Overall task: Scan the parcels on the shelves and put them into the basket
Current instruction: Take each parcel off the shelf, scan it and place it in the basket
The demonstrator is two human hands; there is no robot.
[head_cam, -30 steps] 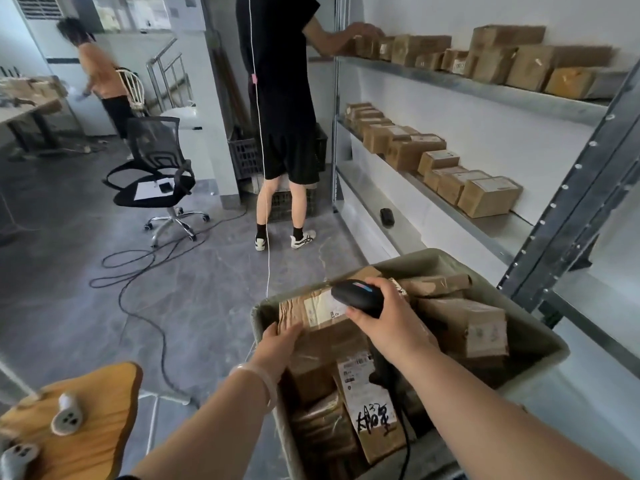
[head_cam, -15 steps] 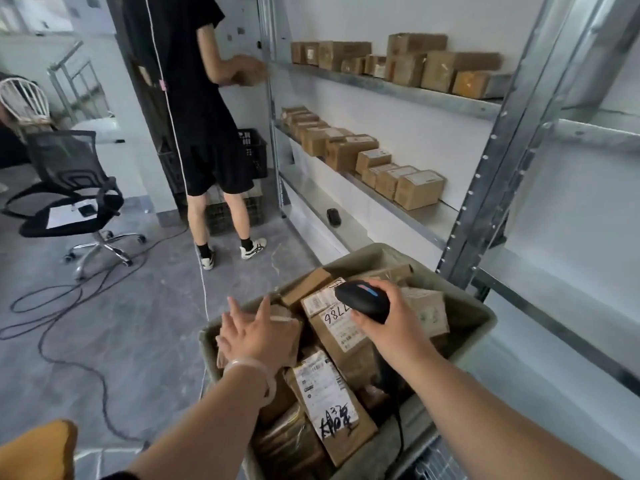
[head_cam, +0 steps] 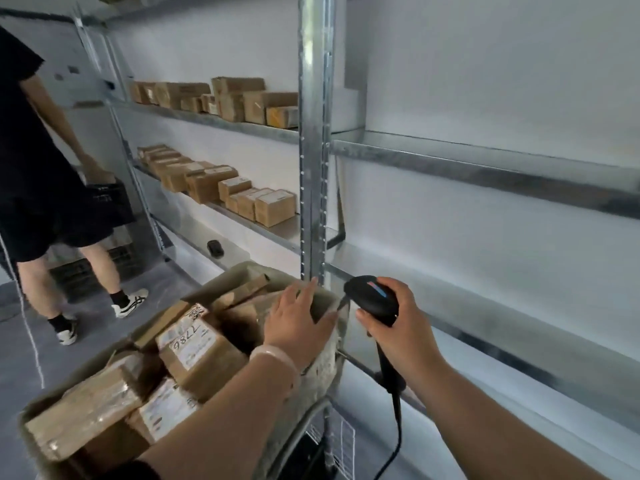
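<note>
Small brown cardboard parcels point(head_cam: 275, 212) line the grey metal shelf point(head_cam: 278, 234), others fill the beige basket point(head_cam: 239, 271); stiff, likely light, best taken across opposite sides. Left hand point(head_cam: 298, 317) rests straight-fingered on the basket rim; right hand point(head_cam: 398, 327) has its fingers closed round the black corded scanner point(head_cam: 370, 296)

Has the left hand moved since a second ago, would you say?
Yes: the left hand crossed from the basket's aisle-side rim to its shelf-side rim.

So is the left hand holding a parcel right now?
No, the left hand is at the corner rim of the basket, its fingers fairly straight, with no parcel in it.
</note>
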